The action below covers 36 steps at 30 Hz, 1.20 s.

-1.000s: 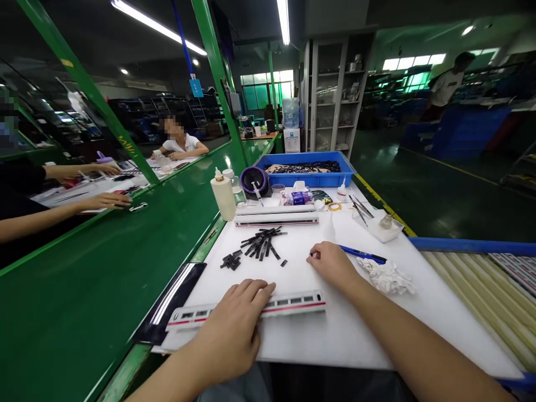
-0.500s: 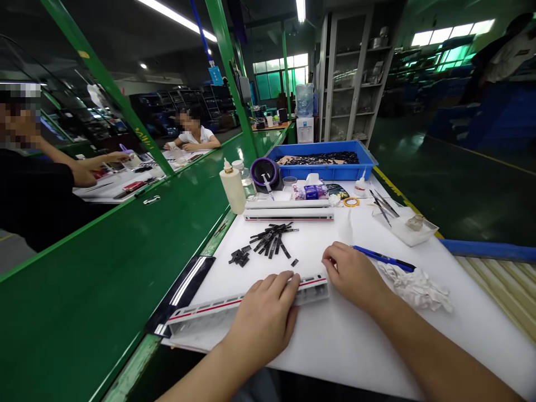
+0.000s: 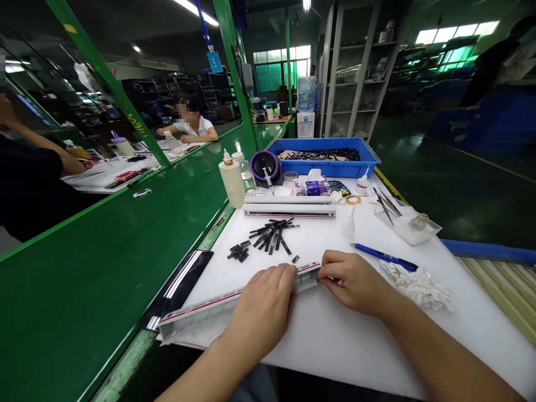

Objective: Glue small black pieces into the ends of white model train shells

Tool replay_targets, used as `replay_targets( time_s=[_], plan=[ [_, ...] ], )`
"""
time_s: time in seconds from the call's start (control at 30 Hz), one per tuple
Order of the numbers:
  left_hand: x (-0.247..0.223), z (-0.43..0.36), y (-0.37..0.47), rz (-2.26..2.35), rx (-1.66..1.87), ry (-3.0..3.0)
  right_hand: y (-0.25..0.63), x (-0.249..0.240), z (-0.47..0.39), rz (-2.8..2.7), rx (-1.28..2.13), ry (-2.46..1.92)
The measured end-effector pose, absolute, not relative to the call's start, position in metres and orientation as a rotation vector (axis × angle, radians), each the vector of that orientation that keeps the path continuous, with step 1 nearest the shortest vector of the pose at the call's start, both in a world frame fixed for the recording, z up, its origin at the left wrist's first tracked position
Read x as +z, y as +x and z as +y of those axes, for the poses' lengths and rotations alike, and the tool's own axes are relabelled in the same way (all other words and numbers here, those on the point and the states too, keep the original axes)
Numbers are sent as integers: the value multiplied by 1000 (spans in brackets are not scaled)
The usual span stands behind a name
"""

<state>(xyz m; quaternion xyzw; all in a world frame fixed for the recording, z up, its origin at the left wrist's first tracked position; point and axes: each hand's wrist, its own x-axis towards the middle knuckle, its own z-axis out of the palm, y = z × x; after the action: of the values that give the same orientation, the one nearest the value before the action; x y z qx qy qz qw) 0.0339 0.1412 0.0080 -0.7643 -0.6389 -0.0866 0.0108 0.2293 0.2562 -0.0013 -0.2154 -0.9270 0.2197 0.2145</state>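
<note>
My left hand is closed over a long white shell with a red stripe and dark window cut-outs, like a model train car body. The shell lies slanted near the table's front edge, its hollow side toward me. At its right end, the fingers of my right hand are pinched together against the end; a tiny dark spot shows by the fingertips, too small to name. Just beyond the shell lies a single small black piece. Behind it are a heap of black strips and a smaller pile of short black pieces.
Two white shells lie farther back, before a blue bin of black parts. A cream bottle stands left. On the right are a blue pen, crumpled tissue, tweezers and a clear tray. Two people sit across the green partition.
My right hand has moved slightly down and left onto the shell's right end. The shell has tilted a little, and its right end is higher in view. The camera has shifted slightly.
</note>
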Motion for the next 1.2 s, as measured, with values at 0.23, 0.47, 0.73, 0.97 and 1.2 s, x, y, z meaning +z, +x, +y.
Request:
replay_targets(
  time_s=[0.23,0.47,0.73,0.97,1.2],
  plan=[
    [10,148,42,-1748,5,-2454,237,5,259,-2400,737,-599],
    [11,160,54,-1770,64,-2436,250,10,287,-1566,509,-1171],
    [10,161,60,-1858,7,-2436,243,-4,342,-1948,615,-1697],
    [7,159,60,-1891,-22,-2475,240,-1,333,-1822,911,-1277],
    [14,166,45,-2064,-78,-2432,256,28,298,-1404,1541,-592]
  ],
)
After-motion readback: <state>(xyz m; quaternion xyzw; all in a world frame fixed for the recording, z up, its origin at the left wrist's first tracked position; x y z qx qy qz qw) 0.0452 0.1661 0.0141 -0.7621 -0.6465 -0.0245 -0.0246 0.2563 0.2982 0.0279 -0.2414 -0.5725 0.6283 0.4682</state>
